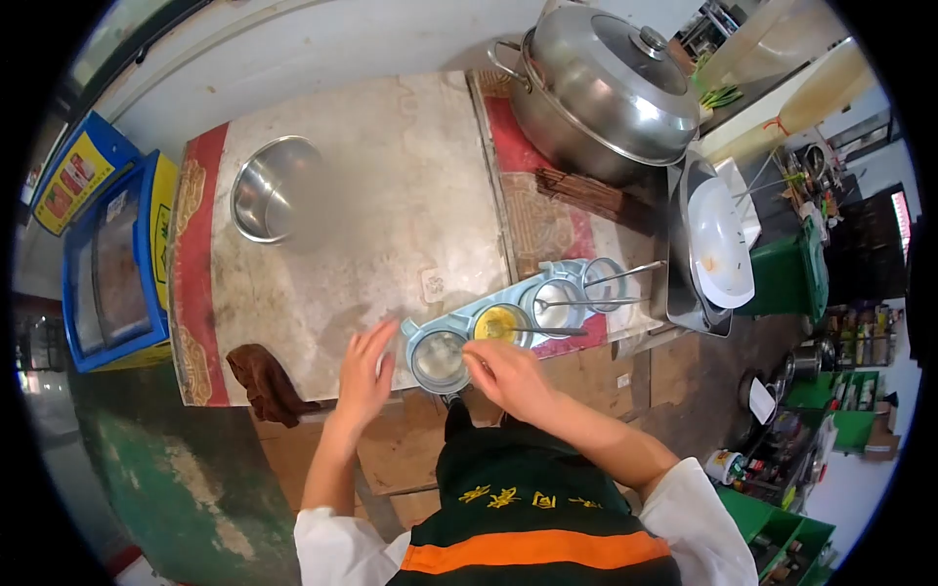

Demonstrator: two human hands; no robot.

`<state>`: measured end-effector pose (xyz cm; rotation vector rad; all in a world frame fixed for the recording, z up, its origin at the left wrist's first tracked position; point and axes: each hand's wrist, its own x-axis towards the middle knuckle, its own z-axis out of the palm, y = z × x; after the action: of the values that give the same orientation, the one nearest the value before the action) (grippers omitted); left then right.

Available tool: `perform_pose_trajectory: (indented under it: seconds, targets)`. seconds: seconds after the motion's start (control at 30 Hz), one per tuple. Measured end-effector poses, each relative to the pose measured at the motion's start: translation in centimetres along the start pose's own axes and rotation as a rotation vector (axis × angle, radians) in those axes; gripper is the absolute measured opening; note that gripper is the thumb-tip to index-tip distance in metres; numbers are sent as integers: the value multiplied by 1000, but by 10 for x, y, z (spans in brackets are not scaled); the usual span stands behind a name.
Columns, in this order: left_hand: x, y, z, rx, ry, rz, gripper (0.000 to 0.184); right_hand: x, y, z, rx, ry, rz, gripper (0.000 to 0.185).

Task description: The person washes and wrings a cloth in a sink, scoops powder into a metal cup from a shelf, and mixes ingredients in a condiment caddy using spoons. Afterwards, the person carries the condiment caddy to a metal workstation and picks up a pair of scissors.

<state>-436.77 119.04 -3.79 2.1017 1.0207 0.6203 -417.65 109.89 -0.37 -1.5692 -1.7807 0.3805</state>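
A light blue seasoning rack [454, 319] stands at the table's front edge and holds several round clear jars. The leftmost jar [439, 357] has pale, greyish contents. Beside it is a jar of yellow seasoning [495, 322] with a spoon in it, then a jar of white powder [555, 301], also with a spoon. At the rack's right end is another jar [605, 283] with a spoon. My right hand [513, 379] is at the leftmost jar's right rim, fingers pinched together; what they hold is hidden. My left hand [365, 379] is open left of that jar, fingers stretched, holding nothing.
A steel bowl [269, 195] sits at the table's back left, and a brown cloth [262, 383] hangs over the front edge. A large lidded steel pot [606, 93] stands at the back right. Brown sticks [594, 198] and a white basin [721, 244] lie nearby.
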Motion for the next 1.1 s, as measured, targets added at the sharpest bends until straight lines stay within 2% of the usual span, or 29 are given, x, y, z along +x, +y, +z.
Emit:
perform_pose_trajectory:
  seconds: [0.03,0.07,0.1,0.17,0.23,0.27,0.33,0.53,0.67,0.77,0.93,1.0,1.03,1.1]
  targets:
    - [11,-9,7,-138,17,22,23,1,4,3,32,11,24,12]
    - [22,-16,12,-139,22,27,23,2,2,0,28,12,19,12]
    - [32,-24,18,-151,7,87,15,4,-1,-4,52,-29,70,12]
    - [37,-39,36,-173,-17,139,15,2,-3,-5,74,-77,134,11]
    - [43,-45,55,-524,-74,-27,30,0,4,3,58,-20,35,8]
    - [43,-44,60,-529,-77,-24,30,-1,3,3,51,-19,38,8]
    - [44,-40,68,-707,-88,-341,35,-1,4,5,-6,-85,-28,12]
    - [43,-41,79,-735,34,-287,39,-2,-4,8,-56,-136,-98,21]
    - [41,-38,78,-751,41,-259,40,-3,-1,11,-68,-180,-105,21]
    - [42,-34,74,-674,73,-252,40,0,-11,11,-126,-227,-188,22]
    - [44,-33,74,-714,144,-272,40,-5,-4,8,-103,-166,-162,25]
    - [43,-33,72,-719,141,-264,40,-6,-11,0,-144,-313,-242,29]
    - [43,-31,71,-725,142,-259,40,-5,-9,-2,-147,-311,-243,29]
    - [40,-30,63,-700,162,-275,40,-3,-5,-5,-150,-332,-520,32]
